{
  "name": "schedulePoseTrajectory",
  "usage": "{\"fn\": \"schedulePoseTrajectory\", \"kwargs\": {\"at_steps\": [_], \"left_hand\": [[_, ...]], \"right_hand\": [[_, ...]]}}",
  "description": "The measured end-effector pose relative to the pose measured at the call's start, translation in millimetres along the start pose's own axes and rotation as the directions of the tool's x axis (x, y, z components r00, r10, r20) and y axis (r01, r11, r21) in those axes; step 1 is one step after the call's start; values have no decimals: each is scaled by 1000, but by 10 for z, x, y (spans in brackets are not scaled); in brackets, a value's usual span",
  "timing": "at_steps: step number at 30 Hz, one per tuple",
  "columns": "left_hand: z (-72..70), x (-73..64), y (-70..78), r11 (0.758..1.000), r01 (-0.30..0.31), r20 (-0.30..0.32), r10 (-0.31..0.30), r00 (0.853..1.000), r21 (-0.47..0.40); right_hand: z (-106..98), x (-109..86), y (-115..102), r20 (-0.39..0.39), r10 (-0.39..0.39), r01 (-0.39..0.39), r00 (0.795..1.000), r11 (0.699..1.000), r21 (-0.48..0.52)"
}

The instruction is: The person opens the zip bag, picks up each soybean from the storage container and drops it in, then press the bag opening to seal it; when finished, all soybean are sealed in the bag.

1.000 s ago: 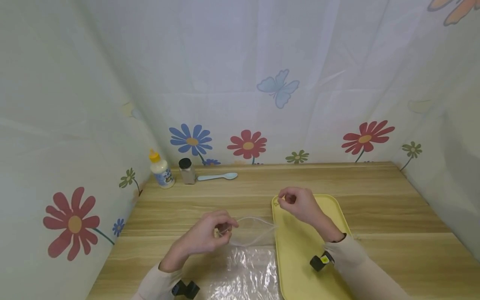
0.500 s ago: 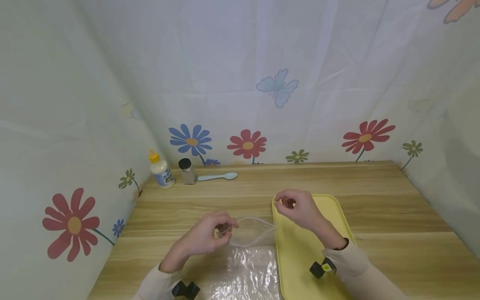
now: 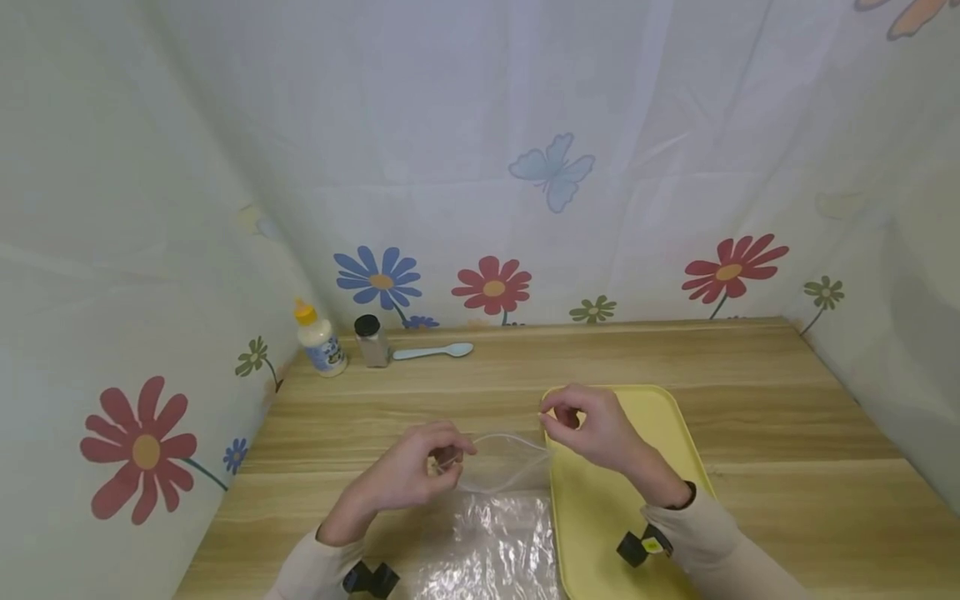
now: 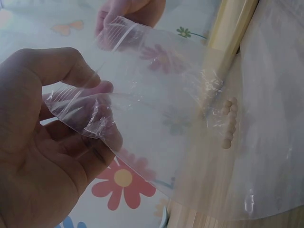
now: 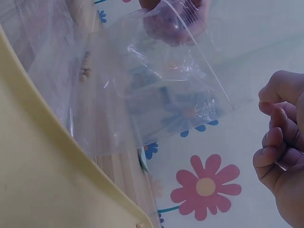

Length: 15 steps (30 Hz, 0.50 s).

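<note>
My left hand (image 3: 416, 467) pinches one side of the mouth of a clear zip bag (image 3: 498, 542), which gapes wide. Several small round beige beans (image 4: 230, 124) show low inside the bag in the left wrist view. Above the far left corner of the yellow tray (image 3: 600, 517), my right hand (image 3: 592, 425) has thumb and forefinger pinched together. A tiny pale speck like a bean (image 3: 540, 414) shows at its fingertips, just up and right of the bag's mouth. In the right wrist view, the curled fingers (image 5: 280, 142) mostly hide it.
Toward the back left of the wooden table stand a yellow-capped bottle (image 3: 321, 342) and a black-lidded jar (image 3: 371, 342). A pale blue spoon (image 3: 432, 352) lies beside the jar. A flowered curtain (image 3: 450, 167) hangs behind and along the sides.
My right hand has moved left and slightly nearer, from the tray's far left corner toward the bag's mouth. The left hand and bag stay put.
</note>
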State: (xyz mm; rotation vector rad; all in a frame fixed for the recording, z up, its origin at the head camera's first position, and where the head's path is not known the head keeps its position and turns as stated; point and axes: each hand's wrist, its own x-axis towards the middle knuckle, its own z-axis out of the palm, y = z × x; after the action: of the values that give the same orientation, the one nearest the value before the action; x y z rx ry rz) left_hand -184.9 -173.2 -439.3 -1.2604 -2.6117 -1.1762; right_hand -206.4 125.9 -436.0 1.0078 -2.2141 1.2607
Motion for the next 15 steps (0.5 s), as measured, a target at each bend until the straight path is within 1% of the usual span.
{"fn": "schedulePoseTrajectory", "kwargs": {"at_steps": [4, 6, 11, 15], "left_hand": [[0, -2, 9, 1000, 6, 3, -6, 1000, -2], [4, -2, 10, 1000, 4, 5, -4, 1000, -3], [13, -6, -4, 1000, -17, -2, 17, 1000, 1], [8, 0, -6, 1000, -16, -2, 16, 1000, -4]], "right_hand": [[34, -19, -46, 24, -45, 45, 999, 999, 8], [44, -17, -69, 33, -88, 88, 996, 996, 18], [76, -4, -95, 36, -222, 218, 974, 973, 81], [98, -8, -123, 45, -260, 254, 964, 960, 117]]}}
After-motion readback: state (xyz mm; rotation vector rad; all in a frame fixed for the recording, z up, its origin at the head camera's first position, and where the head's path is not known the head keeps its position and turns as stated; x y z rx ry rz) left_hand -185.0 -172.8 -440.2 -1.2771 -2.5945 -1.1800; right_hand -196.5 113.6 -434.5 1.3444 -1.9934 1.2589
